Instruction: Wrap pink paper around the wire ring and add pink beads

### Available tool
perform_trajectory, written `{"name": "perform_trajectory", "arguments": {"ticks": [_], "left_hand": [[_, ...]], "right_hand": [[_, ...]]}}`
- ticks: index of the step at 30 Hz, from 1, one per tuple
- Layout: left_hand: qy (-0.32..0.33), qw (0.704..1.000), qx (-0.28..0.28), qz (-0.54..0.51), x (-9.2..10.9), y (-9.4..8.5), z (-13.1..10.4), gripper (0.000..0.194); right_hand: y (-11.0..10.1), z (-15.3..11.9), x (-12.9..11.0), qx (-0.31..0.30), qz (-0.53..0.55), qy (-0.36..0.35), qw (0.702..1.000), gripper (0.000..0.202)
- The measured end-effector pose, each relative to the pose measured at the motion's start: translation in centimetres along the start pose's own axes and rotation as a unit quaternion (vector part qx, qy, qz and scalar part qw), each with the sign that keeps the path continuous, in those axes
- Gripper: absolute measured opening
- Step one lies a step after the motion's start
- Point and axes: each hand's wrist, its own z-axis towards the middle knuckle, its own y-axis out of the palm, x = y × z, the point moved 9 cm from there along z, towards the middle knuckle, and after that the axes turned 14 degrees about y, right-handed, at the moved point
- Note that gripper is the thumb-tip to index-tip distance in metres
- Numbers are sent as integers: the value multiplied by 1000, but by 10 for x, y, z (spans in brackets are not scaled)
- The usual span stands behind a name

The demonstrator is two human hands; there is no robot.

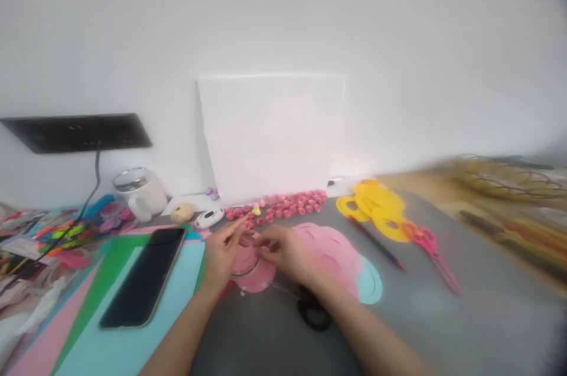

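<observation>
My left hand (220,255) and my right hand (286,252) come close together over pink paper circles (254,278). The fingers of both are drawn into a pinch; what lies between the fingertips is too small and blurred to name. Beneath my right forearm, scissors with black handles (313,315) lie partly hidden. Several rolled pink paper flowers (295,205) are spread just beyond my hands, with one small yellow piece (256,211) among them. To the right of my right hand rests a pile of pink paper discs (330,252), overlapping a light blue disc (371,281).
A black phone (144,278) lies on coloured paper sheets (172,305) at left. Behind stand a white mug (148,196) and a white board (274,134). Yellow paper rings (376,205), a pencil (378,246) and pink scissors (436,258) lie on the grey mat (482,317).
</observation>
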Motion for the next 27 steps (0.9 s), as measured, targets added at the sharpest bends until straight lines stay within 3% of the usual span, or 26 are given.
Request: {"name": "perform_trajectory", "arguments": {"ticks": [2,5,10,14,19,27], "left_hand": [[14,1000,5,24,2,-4,2,33],[41,997,8,59,6,-8,2,33],[86,994,5,69,10,-9,1,28],[76,996,4,46,10,-9,2,28],[100,993,6,68,18,-7,0,26],[133,986,9,100,21,-2,-5,27]], "right_hand": [[14,-4,-3,-64,-74,-27,995,19],[22,-7,-4,-96,-126,-47,986,19],[12,-1,-7,-108,14,-45,993,9],[-2,3,-8,-91,125,-24,988,1],[-3,3,-5,-76,194,3,978,13],[1,4,3,-31,187,-14,982,30]]}}
